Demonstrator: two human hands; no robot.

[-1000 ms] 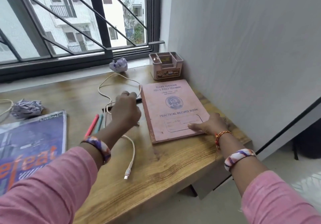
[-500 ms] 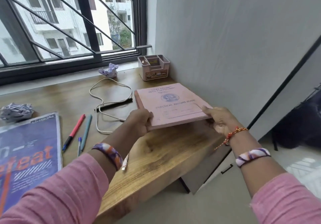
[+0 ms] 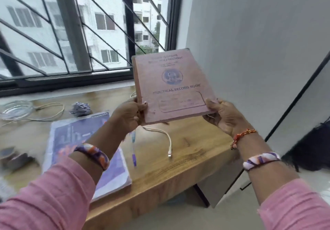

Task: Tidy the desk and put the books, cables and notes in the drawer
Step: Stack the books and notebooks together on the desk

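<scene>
A pink practical record book (image 3: 171, 85) is up in the air above the wooden desk (image 3: 187, 160), tilted with its cover toward me. My left hand (image 3: 127, 115) grips its lower left corner and my right hand (image 3: 222, 117) grips its lower right corner. A white cable (image 3: 164, 137) lies on the desk below the book, its plug near the front edge. A purple book (image 3: 110, 167) lies flat at the left under my left arm. A crumpled paper note (image 3: 79, 108) sits behind it.
A pen (image 3: 133, 147) lies beside the purple book. A clear glass dish (image 3: 16, 109) and another thin cable (image 3: 50, 112) are at the far left. Window bars run behind the desk; a grey wall stands right. A cabinet front (image 3: 219, 181) shows under the desk's right end.
Both hands have lifted the pink record book off the desk and raised it upright in front of me. The view has swung left and up.
</scene>
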